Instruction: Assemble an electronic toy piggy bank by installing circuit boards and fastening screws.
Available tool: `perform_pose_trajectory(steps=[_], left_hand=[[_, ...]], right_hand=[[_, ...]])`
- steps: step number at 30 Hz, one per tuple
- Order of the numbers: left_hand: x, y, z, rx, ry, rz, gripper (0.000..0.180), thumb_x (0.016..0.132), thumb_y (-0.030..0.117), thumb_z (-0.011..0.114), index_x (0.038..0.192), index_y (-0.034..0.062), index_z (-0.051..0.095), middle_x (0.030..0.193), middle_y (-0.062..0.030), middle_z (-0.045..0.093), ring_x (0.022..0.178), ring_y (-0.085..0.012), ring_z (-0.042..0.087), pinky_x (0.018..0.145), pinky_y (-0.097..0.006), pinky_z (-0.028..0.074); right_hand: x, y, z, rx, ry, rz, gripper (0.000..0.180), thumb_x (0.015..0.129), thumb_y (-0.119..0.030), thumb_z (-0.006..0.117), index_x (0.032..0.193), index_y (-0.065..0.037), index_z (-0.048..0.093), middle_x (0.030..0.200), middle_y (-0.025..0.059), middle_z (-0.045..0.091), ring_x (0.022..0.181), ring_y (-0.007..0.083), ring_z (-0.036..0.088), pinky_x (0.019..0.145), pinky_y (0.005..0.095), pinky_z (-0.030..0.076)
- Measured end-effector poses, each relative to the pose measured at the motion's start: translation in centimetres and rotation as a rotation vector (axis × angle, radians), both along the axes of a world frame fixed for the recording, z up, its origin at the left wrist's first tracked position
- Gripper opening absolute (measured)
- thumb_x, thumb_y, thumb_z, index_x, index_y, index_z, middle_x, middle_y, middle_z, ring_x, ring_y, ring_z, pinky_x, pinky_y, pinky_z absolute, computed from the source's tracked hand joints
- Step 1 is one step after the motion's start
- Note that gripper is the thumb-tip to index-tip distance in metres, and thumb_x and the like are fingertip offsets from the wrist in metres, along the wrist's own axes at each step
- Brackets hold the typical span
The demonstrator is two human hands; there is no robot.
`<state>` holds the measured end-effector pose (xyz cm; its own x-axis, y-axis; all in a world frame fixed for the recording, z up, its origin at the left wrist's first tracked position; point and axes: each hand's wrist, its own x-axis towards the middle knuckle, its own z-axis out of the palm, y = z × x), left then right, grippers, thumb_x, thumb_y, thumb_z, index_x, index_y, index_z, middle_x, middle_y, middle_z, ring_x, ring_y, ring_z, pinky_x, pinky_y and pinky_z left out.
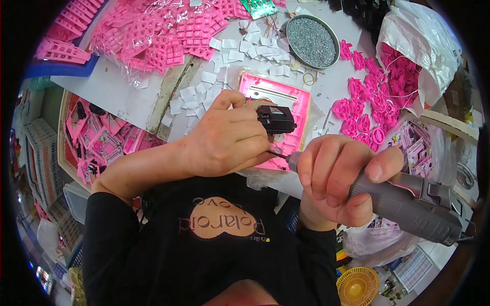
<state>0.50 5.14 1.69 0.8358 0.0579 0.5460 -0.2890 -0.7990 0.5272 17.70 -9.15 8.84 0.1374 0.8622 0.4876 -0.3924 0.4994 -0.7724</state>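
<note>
My left hand [227, 133] is closed round a small black plastic box-shaped part [276, 119], held over a pink plastic tray-like housing [302, 104]. A pale slotted strip [270, 94] shows inside the housing, and thin coloured wires run near my left fingers. My right hand [337, 176] grips a grey electric screwdriver [403, 204], lying slantwise with its body toward the lower right. The screwdriver's bit [277, 154] points left and reaches my left fingertips, just below the black part. What the tip touches is hidden by those fingers.
A round tin of small screws [313, 42] stands beyond the housing. White paper squares [191, 102] lie left of it; pink round parts [357, 109] lie right, spilling from a white bag [418, 46]. Pink keypads [158, 35] are heaped far left, above a bin of pink pieces [109, 140].
</note>
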Motion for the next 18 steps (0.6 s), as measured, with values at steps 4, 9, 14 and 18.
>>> perform_pose_trajectory(steps=[4, 9, 14, 18], left_hand=[[1.0, 0.8, 1.4, -0.162, 0.216, 0.062, 0.027, 0.075, 0.02, 0.08, 0.096, 0.0135, 0.064, 0.092, 0.0013, 0.065, 0.087, -0.02, 0.061, 0.088, -0.042, 0.034], [2.8, 3.2, 0.3, -0.106, 0.446, 0.205, 0.017, 0.077, 0.02, 0.07, 0.088, 0.0113, 0.062, 0.086, -0.0004, 0.061, 0.091, -0.024, 0.059, 0.093, -0.043, 0.034], [3.8, 3.5, 0.8, -0.059, 0.653, 0.141, 0.014, 0.077, 0.022, 0.071, 0.08, 0.0102, 0.064, 0.081, -0.002, 0.062, 0.093, -0.0235, 0.059, 0.091, -0.043, 0.035], [5.1, 3.8, 1.8, -0.015, 0.846, 0.092, 0.014, 0.077, 0.022, 0.07, 0.076, 0.0094, 0.066, 0.077, -0.0029, 0.062, 0.092, -0.025, 0.06, 0.09, -0.043, 0.036]], right_hand=[[-0.3, 0.0, -0.3, -0.002, 0.034, -0.165, 0.039, 0.093, -0.011, 0.071, 0.125, -0.01, 0.048, 0.061, 0.0035, 0.053, 0.056, 0.0179, 0.051, 0.056, 0.0389, 0.048], [0.1, -0.2, -0.1, -0.043, 0.069, -0.308, 0.038, 0.093, -0.019, 0.073, 0.12, -0.011, 0.048, 0.057, 0.0026, 0.048, 0.052, 0.0175, 0.047, 0.048, 0.0333, 0.04], [0.0, -0.2, -0.3, -0.037, 0.057, -0.327, 0.04, 0.092, -0.019, 0.074, 0.12, -0.01, 0.048, 0.056, 0.0025, 0.048, 0.052, 0.0173, 0.047, 0.048, 0.0333, 0.041], [0.7, 0.2, -0.6, 0.005, -0.029, -0.246, 0.038, 0.096, -0.022, 0.068, 0.127, -0.012, 0.049, 0.062, -0.0007, 0.05, 0.053, 0.0124, 0.046, 0.051, 0.0294, 0.041]])
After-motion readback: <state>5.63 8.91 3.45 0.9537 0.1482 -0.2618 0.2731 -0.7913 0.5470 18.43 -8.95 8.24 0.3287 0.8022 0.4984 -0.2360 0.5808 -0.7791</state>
